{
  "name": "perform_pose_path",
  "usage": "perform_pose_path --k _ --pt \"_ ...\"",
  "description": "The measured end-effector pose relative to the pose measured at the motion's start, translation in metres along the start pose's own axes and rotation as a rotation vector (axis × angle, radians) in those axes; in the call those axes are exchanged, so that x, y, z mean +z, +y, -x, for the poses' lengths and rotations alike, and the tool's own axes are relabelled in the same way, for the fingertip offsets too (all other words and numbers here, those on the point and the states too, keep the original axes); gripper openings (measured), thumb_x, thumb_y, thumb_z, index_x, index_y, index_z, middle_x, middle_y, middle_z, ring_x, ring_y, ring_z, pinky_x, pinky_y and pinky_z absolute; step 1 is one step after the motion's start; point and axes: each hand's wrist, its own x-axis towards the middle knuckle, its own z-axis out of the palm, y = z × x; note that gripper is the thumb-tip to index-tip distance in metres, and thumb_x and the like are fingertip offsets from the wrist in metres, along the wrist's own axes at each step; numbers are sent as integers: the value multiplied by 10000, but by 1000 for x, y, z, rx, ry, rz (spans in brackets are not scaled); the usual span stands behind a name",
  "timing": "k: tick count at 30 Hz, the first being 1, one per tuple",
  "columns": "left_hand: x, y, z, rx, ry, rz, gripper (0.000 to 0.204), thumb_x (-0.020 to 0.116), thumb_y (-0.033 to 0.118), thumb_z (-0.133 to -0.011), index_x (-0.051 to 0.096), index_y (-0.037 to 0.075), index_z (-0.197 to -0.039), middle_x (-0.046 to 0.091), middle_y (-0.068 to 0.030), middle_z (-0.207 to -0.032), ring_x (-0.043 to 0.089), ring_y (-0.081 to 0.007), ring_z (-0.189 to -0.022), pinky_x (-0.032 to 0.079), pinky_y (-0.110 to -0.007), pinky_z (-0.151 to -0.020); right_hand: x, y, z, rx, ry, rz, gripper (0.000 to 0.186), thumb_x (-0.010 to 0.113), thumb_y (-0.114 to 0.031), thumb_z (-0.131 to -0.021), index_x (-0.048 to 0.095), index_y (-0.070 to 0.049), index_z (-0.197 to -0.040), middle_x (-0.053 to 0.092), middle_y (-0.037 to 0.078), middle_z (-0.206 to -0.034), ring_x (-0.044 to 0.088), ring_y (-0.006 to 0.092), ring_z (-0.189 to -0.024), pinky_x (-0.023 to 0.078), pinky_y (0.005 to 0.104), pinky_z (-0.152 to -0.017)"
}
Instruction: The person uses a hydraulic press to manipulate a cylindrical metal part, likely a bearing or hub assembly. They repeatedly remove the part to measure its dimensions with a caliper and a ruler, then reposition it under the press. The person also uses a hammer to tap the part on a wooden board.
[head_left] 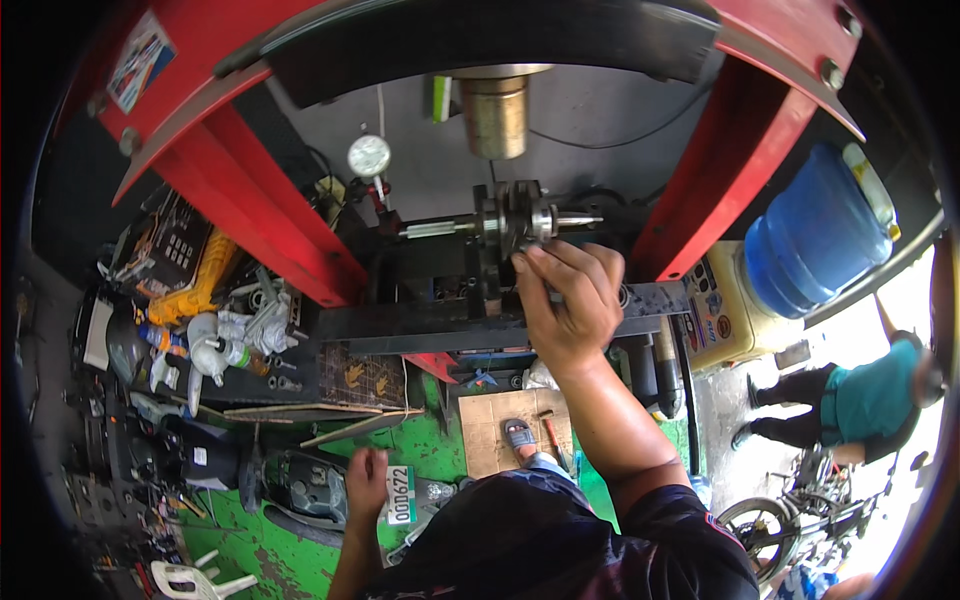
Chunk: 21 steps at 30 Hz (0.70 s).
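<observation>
A steel crankshaft (518, 212) lies sideways on the black supports of a red press frame, its thin shaft ends pointing left and right. My right hand (578, 290) reaches up to it, thumb and fingertips pinched at the lower edge of its round webs. Just what the fingertips grip there is partly hidden by the hand. To the left of the crankshaft stands a dial gauge (369, 157) with a white round face. Low at my left side, away from the crankshaft, my left hand (367, 485) is loosely closed, with nothing showing in it.
The press ram (496, 118) hangs above the crankshaft, between red uprights (735, 165). A cluttered bench (340, 375) stands left, a blue water jug (820, 235) right. Below are a hammer (552, 437) on cardboard and a motorcycle (305, 485). Another person (868, 390) is at far right.
</observation>
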Motion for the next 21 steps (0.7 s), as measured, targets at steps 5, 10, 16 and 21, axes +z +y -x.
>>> perform_pose_path --k 5,10,16,21 --pt "7 159 -82 664 82 -113 282 660 218 -975 688 9 -1162 694 -153 -1122 647 -326 -1039 483 -422 -920 -3 9 3 40 -72 50 235 872 -3 -738 744 -98 -911 735 35 -914 611 245 -849 493 348 -769" --pt "30 228 -155 799 140 -148 305 577 280 -1026 711 53 -1178 692 -142 -1258 616 -333 -1166 413 -452 -1029 2 16 8 55 -139 44 216 877 -6 -743 734 -79 -889 740 55 -920 625 240 -862 510 341 -776" --pt "70 233 -210 747 150 -268 445 467 426 -1075 723 92 -1222 679 -111 -1326 596 -326 -1213 396 -497 -1050 1 13 4 65 -194 102 208 871 -23 -747 734 -90 -888 737 47 -916 624 246 -867 510 355 -784" --pt "82 239 -220 695 107 -325 584 381 528 -1080 716 77 -1241 686 -128 -1314 575 -347 -1229 380 -514 -1065 -4 14 4 18 -170 89 206 860 -10 -752 728 -91 -888 732 41 -891 617 237 -849 507 347 -770"
